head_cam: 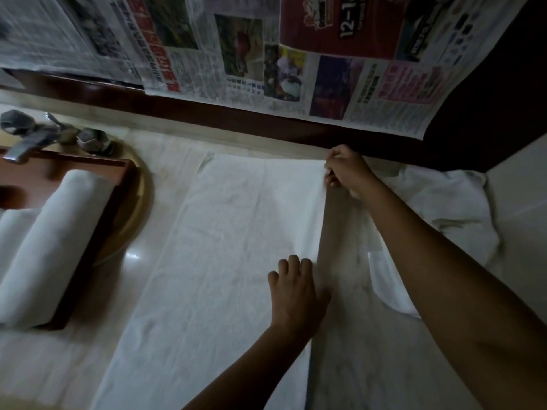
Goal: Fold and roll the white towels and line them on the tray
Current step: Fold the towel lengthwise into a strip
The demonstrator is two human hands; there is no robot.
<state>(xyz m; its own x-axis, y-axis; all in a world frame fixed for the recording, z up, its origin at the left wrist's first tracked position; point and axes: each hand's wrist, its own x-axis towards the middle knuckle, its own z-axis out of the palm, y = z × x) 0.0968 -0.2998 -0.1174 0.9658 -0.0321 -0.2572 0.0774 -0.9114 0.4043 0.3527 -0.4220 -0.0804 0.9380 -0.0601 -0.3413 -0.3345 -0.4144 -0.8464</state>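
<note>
Hands apart: L hand (296, 291) lay flat, pinning towel (236, 232) to surface (154, 232); R hand (346, 173) pinched far-right corner, likely squaring edge for fold. Tray (97, 220) w/ rolls (50, 232) sat left.

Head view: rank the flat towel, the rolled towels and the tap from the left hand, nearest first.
1. Flat towel, under the left hand.
2. Rolled towels, left, on the tray.
3. Tap, far left, behind the tray.

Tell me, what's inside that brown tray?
One rolled white towel lies beside a second roll in the tray. The floor beneath them is covered; the tray's left part is out of view.
</note>
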